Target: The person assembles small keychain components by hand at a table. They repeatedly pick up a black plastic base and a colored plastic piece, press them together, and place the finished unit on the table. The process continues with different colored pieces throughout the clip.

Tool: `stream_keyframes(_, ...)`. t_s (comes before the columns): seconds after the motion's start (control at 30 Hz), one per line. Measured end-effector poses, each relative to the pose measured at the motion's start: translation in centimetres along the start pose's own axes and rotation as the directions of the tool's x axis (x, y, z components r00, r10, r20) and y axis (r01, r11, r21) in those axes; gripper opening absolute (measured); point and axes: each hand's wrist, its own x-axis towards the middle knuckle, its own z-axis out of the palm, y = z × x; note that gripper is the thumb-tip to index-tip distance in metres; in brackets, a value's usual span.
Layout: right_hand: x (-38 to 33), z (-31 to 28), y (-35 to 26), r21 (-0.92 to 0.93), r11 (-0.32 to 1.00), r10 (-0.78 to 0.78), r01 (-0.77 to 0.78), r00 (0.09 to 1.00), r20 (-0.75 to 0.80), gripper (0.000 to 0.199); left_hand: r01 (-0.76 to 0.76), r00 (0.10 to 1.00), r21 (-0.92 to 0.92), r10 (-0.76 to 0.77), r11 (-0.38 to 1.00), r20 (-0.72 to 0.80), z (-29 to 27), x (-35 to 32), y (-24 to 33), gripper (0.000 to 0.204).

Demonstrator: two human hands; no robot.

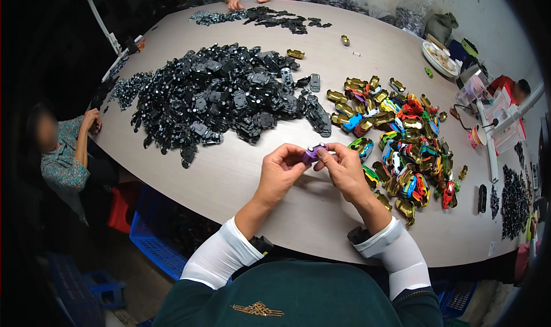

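Together, both hands' fingers [319, 155] pinch a purple toy car [313, 152].

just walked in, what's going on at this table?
A person holds a small purple toy car body between both hands, left hand and right hand, above a round beige table. A big heap of black plastic chassis parts lies to the left, a pile of coloured and gold toy car shells to the right. Other people sit around the table's edge.

small purple plastic toy car body [313, 152] | pinched between both hands' fingertips | held above the table edge, mostly hidden
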Motion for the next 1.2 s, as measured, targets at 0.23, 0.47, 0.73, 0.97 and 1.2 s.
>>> stream_keyframes(0.23, -0.4, 0.0, -0.4, -0.081, 0.959, -0.272, 0.271, 0.962, 0.002, 0.04, 0.075, 0.994, 0.062, -0.08, 0.995, 0.073, -0.1, 0.0, 1.2, 0.025)
stream_keyframes(0.47, -1.3, 1.0, -1.6, -0.296, 0.86, -0.432, 0.415, 0.902, 0.009, 0.049, 0.135, 0.99, -0.013, -0.135, 0.991, 0.033, -0.3, 0.1, 1.4, 0.03)
stream_keyframes(0.73, -1.0, 1.1, -0.4, -0.503, 0.658, -0.587, 0.56, 0.8, 0.124, 0.051, 0.107, 0.994, -0.01, -0.107, 0.994, 0.027, -0.3, -0.1, 0.8, 0.027)
stream_keyframes(0.97, -0.3, 0.8, -0.5, -0.02, 0.993, -0.118, 0.119, 0.992, 0.054, 0.047, 0.207, 0.976, -0.175, -0.214, 0.963, -0.026, -0.6, 0.6, 0.5, 0.03)
stream_keyframes(1.2, 0.4, -1.2, -0.3, 0.371, 0.859, 0.23, -0.353, 0.914, 0.335, 0.018, 0.367, 0.93, -0.265, -0.359, 0.892, 0.081, -0.7, 0.5, 1.6, 0.03)
